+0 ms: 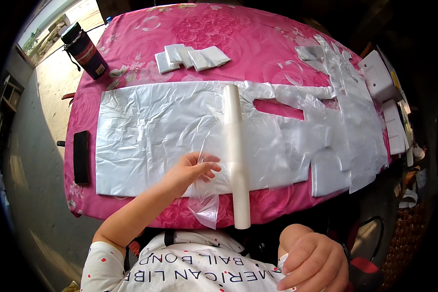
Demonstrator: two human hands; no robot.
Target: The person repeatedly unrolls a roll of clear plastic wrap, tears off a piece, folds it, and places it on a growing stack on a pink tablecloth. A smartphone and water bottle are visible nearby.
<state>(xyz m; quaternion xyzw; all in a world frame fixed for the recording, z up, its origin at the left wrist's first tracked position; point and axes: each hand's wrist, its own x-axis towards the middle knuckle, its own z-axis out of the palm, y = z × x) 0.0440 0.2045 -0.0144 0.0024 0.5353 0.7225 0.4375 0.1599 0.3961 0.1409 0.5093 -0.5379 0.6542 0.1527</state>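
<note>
A long roll of clear plastic film [237, 160] lies front to back across a flat stack of white plastic bags [141, 131] on the table, its near end overhanging the stack. Left of the roll, my left hand [193, 168] has its fingers curled in a loose strip of clear plastic film [205, 207], which hangs toward the table's near edge. My right hand [316, 263] is held by my body at the lower right, off the table. Its fingers are bent and pressed together against my shirt, and what they hold, if anything, is hidden.
Several small folded clear packets [192, 57] lie on the pink floral tablecloth [258, 29]. A dark bottle [85, 51] stands at far left, with a black phone [81, 156] nearer. Loose crumpled bags [348, 112] cover the right side, beside white containers [379, 75].
</note>
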